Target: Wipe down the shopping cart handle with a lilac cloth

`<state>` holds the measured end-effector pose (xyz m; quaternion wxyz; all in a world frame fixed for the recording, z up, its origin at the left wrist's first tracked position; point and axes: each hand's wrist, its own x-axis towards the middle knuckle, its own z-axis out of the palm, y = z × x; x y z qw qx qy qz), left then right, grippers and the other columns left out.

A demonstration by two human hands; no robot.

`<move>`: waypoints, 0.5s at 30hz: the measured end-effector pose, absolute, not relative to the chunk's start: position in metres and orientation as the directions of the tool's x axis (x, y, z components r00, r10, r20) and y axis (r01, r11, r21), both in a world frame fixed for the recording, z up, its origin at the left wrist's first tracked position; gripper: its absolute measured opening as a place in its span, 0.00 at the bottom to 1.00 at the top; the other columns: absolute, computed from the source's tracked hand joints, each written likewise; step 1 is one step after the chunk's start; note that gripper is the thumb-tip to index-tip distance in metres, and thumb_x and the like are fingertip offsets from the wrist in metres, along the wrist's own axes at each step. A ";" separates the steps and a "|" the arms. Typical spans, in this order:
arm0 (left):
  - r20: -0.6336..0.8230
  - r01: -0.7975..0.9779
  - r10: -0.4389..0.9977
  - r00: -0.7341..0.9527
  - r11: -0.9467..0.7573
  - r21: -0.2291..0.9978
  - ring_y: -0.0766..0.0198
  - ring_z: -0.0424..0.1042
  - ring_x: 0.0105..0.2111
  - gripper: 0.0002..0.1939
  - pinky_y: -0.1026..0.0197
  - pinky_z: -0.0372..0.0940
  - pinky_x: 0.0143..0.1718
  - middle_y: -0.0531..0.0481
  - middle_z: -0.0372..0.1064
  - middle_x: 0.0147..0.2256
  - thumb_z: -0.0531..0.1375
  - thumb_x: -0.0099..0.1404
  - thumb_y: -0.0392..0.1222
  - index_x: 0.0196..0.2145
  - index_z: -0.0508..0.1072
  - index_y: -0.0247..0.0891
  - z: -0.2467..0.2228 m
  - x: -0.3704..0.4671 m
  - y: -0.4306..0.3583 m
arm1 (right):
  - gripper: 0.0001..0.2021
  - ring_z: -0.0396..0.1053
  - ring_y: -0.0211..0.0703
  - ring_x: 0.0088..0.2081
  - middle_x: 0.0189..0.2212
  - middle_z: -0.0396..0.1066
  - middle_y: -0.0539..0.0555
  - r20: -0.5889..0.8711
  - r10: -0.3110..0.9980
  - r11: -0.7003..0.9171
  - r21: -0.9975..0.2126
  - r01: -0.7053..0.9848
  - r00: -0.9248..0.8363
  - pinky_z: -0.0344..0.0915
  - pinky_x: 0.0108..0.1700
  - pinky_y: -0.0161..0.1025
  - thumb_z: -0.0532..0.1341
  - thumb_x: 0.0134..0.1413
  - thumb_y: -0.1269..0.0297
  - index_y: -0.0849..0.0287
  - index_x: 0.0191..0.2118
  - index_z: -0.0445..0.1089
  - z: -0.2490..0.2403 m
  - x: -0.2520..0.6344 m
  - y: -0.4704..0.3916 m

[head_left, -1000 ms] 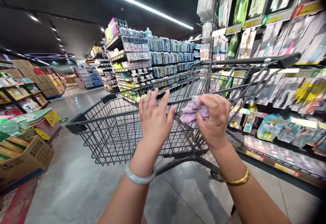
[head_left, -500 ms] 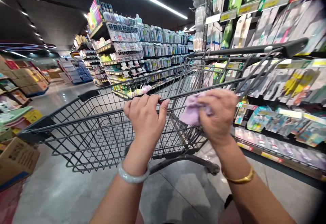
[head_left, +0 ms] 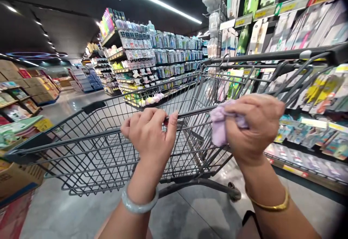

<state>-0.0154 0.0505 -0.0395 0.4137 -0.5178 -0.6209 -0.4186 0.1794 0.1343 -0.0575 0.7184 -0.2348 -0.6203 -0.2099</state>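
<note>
A dark wire shopping cart (head_left: 89, 143) stands side-on before me, its basket showing bare wire mesh. My left hand (head_left: 150, 130), with a pale bangle on the wrist, is closed over the near top rail of the basket. Farther right along that rail, my right hand (head_left: 254, 126) is closed around a light purple cloth (head_left: 219, 128). The cloth is bunched against the rail and part of it hangs down. A gold bangle circles the right wrist. The cart's push handle (head_left: 272, 56) extends at the upper right, beyond the right hand.
Shelves of packaged goods (head_left: 293, 25) rise close on the right. Another stocked shelf unit (head_left: 176, 52) stands behind the cart. A cardboard box (head_left: 19, 177) sits at the lower left, and a cart wheel (head_left: 233, 192) rests on the grey tiled floor (head_left: 187, 213).
My right hand has slid rightward along the rail with the cloth. My left hand remains on the rail, slightly farther left in view. The cart appears a little nearer.
</note>
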 end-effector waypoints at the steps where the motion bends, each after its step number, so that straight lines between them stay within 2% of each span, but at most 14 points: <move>1: 0.948 0.990 0.293 -0.124 0.097 0.100 0.54 0.67 0.39 0.20 0.44 0.49 0.50 0.51 0.76 0.34 0.58 0.72 0.58 0.27 0.72 0.44 -0.039 -0.015 0.049 | 0.08 0.71 0.51 0.45 0.36 0.75 0.51 0.982 -0.005 0.796 -0.109 0.596 0.187 0.65 0.54 0.55 0.66 0.55 0.74 0.51 0.35 0.73 -0.057 0.180 0.134; 3: 0.950 0.992 0.286 -0.123 0.059 0.110 0.54 0.70 0.43 0.16 0.42 0.48 0.55 0.51 0.78 0.37 0.59 0.72 0.55 0.30 0.74 0.45 -0.039 -0.011 0.047 | 0.09 0.72 0.50 0.45 0.36 0.76 0.50 0.986 -0.001 0.812 -0.096 0.576 0.166 0.65 0.55 0.54 0.65 0.55 0.75 0.51 0.36 0.73 -0.061 0.167 0.126; 5: 0.952 0.996 0.292 -0.089 0.000 0.093 0.54 0.72 0.48 0.10 0.42 0.45 0.61 0.51 0.79 0.44 0.58 0.73 0.50 0.40 0.78 0.47 -0.038 -0.006 0.045 | 0.09 0.72 0.48 0.46 0.38 0.78 0.48 1.000 -0.010 0.835 0.000 0.550 0.015 0.65 0.54 0.52 0.64 0.57 0.74 0.50 0.37 0.74 -0.069 0.145 0.114; 7: 0.941 0.994 0.339 -0.023 -0.096 0.059 0.57 0.72 0.51 0.13 0.44 0.46 0.63 0.50 0.78 0.49 0.55 0.75 0.46 0.53 0.76 0.48 -0.037 -0.001 0.043 | 0.08 0.71 0.47 0.47 0.39 0.79 0.46 0.991 -0.062 0.840 0.116 0.531 -0.119 0.64 0.53 0.50 0.64 0.58 0.73 0.50 0.38 0.74 -0.077 0.129 0.105; 9: 0.914 0.984 0.403 0.038 -0.173 0.036 0.59 0.73 0.48 0.16 0.47 0.50 0.60 0.50 0.78 0.48 0.54 0.76 0.45 0.57 0.74 0.48 -0.037 0.002 0.042 | 0.09 0.70 0.47 0.47 0.41 0.80 0.45 0.982 -0.103 0.827 0.172 0.535 -0.157 0.64 0.53 0.50 0.64 0.58 0.73 0.49 0.40 0.75 -0.079 0.130 0.106; 11: 0.886 0.982 0.460 0.056 -0.185 0.034 0.59 0.73 0.45 0.15 0.48 0.52 0.56 0.51 0.78 0.45 0.55 0.76 0.47 0.55 0.76 0.49 -0.036 0.003 0.042 | 0.11 0.71 0.46 0.47 0.39 0.79 0.46 0.994 -0.077 0.822 0.107 0.560 -0.078 0.64 0.55 0.50 0.66 0.55 0.75 0.49 0.39 0.75 -0.075 0.152 0.119; 15: 0.865 0.991 0.500 0.033 -0.131 0.038 0.56 0.71 0.44 0.15 0.47 0.51 0.53 0.51 0.77 0.42 0.57 0.74 0.52 0.51 0.77 0.47 -0.036 0.004 0.043 | 0.10 0.73 0.49 0.43 0.34 0.77 0.49 0.974 -0.022 0.759 -0.132 0.638 0.227 0.63 0.55 0.52 0.65 0.48 0.78 0.53 0.32 0.74 -0.061 0.206 0.153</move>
